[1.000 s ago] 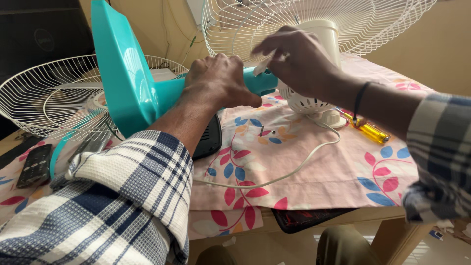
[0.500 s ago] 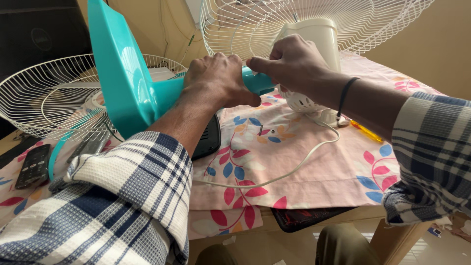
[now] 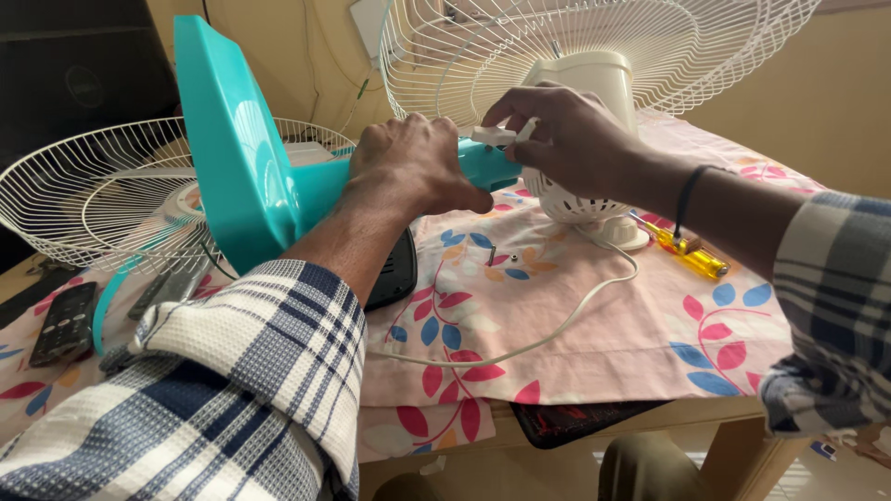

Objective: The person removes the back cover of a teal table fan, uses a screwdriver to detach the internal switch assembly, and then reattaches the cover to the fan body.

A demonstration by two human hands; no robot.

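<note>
Head view: left hand clasping sideways-lying teal fan stand, right fingers pinching white plug.

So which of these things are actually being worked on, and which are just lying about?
In hand:
- teal fan base, gripped at its neck by the left hand
- small white part, pinched in the right hand
- white motor housing with rear grille

Lying about:
- loose front grille
- yellow screwdriver
- remote
- white cord
- small screw

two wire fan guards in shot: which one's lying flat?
The left guard, lying flat on the table behind the teal base. The other guard stands upright on the white motor housing.
</note>
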